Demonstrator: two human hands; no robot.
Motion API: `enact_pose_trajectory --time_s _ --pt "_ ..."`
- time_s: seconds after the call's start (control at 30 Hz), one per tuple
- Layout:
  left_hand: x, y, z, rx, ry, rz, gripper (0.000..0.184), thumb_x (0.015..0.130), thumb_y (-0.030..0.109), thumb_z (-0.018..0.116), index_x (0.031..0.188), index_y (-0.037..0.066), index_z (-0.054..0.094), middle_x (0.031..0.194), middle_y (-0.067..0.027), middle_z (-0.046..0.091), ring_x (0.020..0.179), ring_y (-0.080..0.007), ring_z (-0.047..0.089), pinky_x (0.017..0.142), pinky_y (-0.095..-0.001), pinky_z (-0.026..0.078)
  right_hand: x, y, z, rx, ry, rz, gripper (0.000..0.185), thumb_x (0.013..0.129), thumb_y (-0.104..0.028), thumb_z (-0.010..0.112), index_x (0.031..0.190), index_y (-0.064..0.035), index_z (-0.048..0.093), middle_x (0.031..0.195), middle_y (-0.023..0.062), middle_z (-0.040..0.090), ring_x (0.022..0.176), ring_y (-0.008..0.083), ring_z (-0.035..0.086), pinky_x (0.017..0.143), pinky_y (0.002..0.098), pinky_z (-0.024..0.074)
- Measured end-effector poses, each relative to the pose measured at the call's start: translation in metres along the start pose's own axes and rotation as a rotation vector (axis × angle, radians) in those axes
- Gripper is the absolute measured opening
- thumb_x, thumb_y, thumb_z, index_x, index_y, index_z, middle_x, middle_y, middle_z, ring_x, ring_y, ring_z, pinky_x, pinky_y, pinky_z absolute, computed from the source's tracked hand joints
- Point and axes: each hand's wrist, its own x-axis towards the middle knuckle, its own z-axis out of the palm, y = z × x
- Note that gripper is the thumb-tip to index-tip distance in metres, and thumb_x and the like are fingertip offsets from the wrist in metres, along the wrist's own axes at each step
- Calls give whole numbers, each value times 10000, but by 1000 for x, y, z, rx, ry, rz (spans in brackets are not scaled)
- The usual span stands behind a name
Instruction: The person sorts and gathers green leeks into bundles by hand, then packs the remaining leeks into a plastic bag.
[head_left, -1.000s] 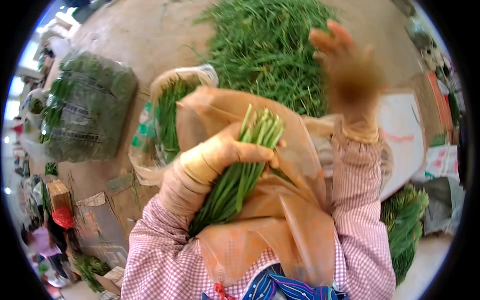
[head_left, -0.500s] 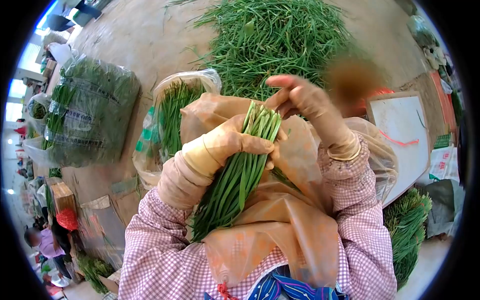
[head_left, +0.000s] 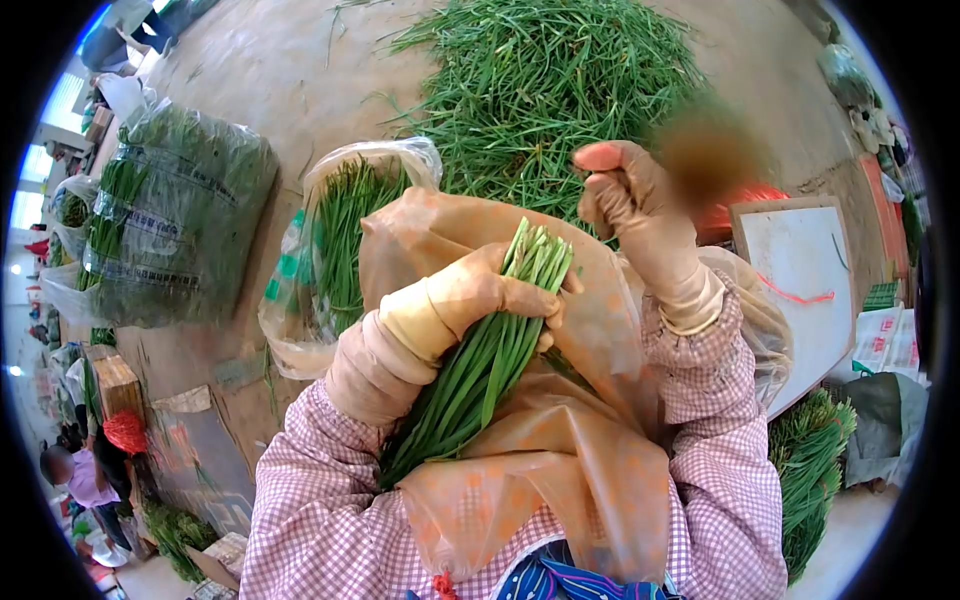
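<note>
My left hand (head_left: pixel 485 295), in a tan glove with a pale yellow cuff, is closed around a bunch of garlic chives (head_left: pixel 470 375). The pale cut ends point up and away from me, and the green leaves hang toward my left forearm. Raised to the right of the bunch, apart from it, is my gloved right hand (head_left: pixel 640 205). Its fingers are half curled with gaps between them, one reddish fingertip is bare, and nothing shows in them. An orange-tan plastic apron (head_left: pixel 560 430) covers my lap beneath the bunch.
Ahead lies a big heap of loose green leaves (head_left: pixel 550 90). An open plastic bag of chives (head_left: pixel 345 235) stands left, near a large wrapped bale (head_left: pixel 180 220). At right are a white board (head_left: pixel 800 270) and more bundled greens (head_left: pixel 810 470). A person (head_left: pixel 90 480) is at far left.
My right hand has drawn away from the cut ends, a little to the right, and its fingers have curled. The left hand still grips the bunch, shifted slightly right and toward me.
</note>
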Motion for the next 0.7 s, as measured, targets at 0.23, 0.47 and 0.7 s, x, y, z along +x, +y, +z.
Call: enact_pose_trajectory --time_s 0.23,0.47,0.7 --pt "3 -2 -1 -32 108 -57 265 775 81 644 1020 12 569 819 -90 615 663 -192 639 631 -279 550 5 16 29 -467 -157 -253 155 910 -191 640 951 -48 594 708 0 597 626 88 549 553 247 463" --pt "14 43 -41 -265 27 410 281 848 80 611 1111 6 545 868 -69 628 788 -220 651 741 -353 564 37 12 -17 25 385 -91 108 926 -85 544 1002 -40 606 752 56 641 586 116 562 565 238 491" --pt "32 77 -46 -434 140 694 243 859 54 590 1100 24 574 892 -61 651 853 -228 649 826 -398 564 17 18 -49 182 204 31 210 944 -212 565 1005 -29 649 862 63 689 755 121 618 727 259 506"
